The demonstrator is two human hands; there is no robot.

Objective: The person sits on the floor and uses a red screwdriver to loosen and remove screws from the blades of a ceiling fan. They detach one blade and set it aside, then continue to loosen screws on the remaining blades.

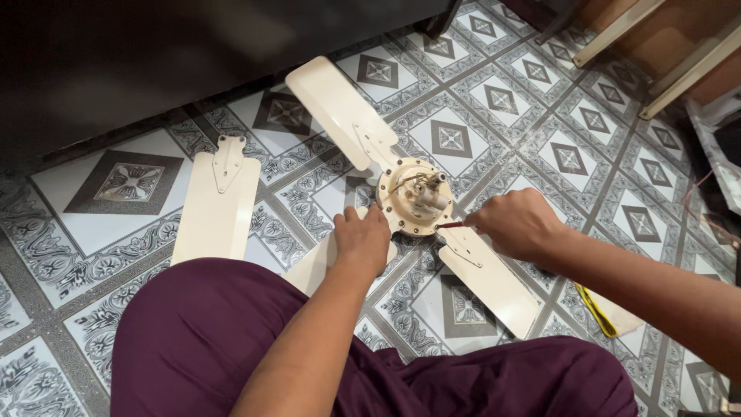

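Observation:
A cream ceiling fan lies on the patterned tile floor, its round motor hub (415, 197) facing up with wires and a short shaft in the middle. Three blades stay attached: one pointing away (340, 110), one toward me on the right (488, 279), and one under my left arm. My left hand (361, 239) rests on the hub's near left edge, fingers curled over it. My right hand (515, 222) grips a red-handled screwdriver (450, 225), its tip at the hub's right edge where the blade bracket meets it.
A detached cream blade (218, 202) lies on the floor to the left. A dark piece of furniture (154, 54) fills the upper left. A yellow-and-black tool (596, 310) lies under my right forearm. My purple-clad legs (201, 340) fill the foreground. Wooden frames stand at top right.

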